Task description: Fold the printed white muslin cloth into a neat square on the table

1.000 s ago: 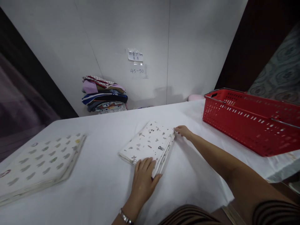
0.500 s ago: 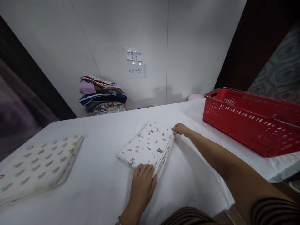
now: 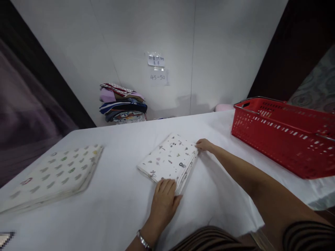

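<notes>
A folded white cloth (image 3: 170,157) with small printed figures lies on the white-covered table in front of me, its layered edges facing right. My left hand (image 3: 164,198) rests its fingers flat on the near corner of this cloth, with the thumb held out to the side. At the far right corner, my right hand (image 3: 205,145) pinches the cloth's edge between thumb and fingers. Off to the left lies another folded white cloth (image 3: 62,170), patterned with grey shapes and touched by neither hand.
A red plastic basket (image 3: 277,139) with metal handles stands at the right of the table (image 3: 115,195). Folded fabrics form a stack (image 3: 123,104) behind the far edge, against the wall. Two paper signs (image 3: 157,77) hang there, and a pink object (image 3: 223,107) shows at the back.
The view has turned slightly left, so everything sits further right. My left thumb has spread away from the cloth's edge. The right hand keeps its pinch on the corner.
</notes>
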A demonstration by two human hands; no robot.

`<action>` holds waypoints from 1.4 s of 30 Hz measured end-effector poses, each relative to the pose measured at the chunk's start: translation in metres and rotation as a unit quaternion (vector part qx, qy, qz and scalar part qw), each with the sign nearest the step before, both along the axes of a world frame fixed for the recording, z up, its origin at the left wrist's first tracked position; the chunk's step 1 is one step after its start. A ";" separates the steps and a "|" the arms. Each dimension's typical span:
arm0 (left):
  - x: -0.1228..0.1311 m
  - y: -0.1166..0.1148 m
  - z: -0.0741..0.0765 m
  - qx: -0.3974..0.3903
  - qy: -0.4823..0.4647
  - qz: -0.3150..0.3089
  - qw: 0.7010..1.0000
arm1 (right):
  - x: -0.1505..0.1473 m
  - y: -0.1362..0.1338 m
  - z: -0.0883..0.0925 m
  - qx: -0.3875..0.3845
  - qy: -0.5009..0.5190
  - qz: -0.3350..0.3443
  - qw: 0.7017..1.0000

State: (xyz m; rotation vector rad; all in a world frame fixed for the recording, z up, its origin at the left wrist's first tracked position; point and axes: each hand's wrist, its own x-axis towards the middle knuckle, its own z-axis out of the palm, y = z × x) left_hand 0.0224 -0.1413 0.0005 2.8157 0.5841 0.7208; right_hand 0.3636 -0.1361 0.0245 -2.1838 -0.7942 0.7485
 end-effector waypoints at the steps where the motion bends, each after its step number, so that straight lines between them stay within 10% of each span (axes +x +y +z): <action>1: 0.000 -0.003 0.002 -0.006 0.010 0.005 1.000 | 0.000 0.001 0.001 -0.001 -0.003 0.007 1.000; 9: -0.003 0.000 0.002 0.014 0.042 0.042 0.998 | -0.008 -0.003 0.013 -0.030 -0.008 0.081 0.996; 20: -0.083 0.060 0.004 0.033 0.045 0.135 0.989 | -0.068 -0.096 -0.008 -0.033 -0.056 0.168 0.984; 28: 0.006 0.086 0.045 -0.021 0.024 0.182 0.983 | -0.097 -0.007 0.028 0.104 -0.279 0.211 0.931; 37: 0.015 0.108 -0.007 -0.049 0.152 0.257 0.953 | -0.090 0.034 -0.030 -0.098 -0.351 0.227 0.903; 42: 0.021 0.107 0.004 -0.064 0.180 0.266 0.945 | -0.086 0.033 -0.038 -0.091 -0.357 0.224 0.902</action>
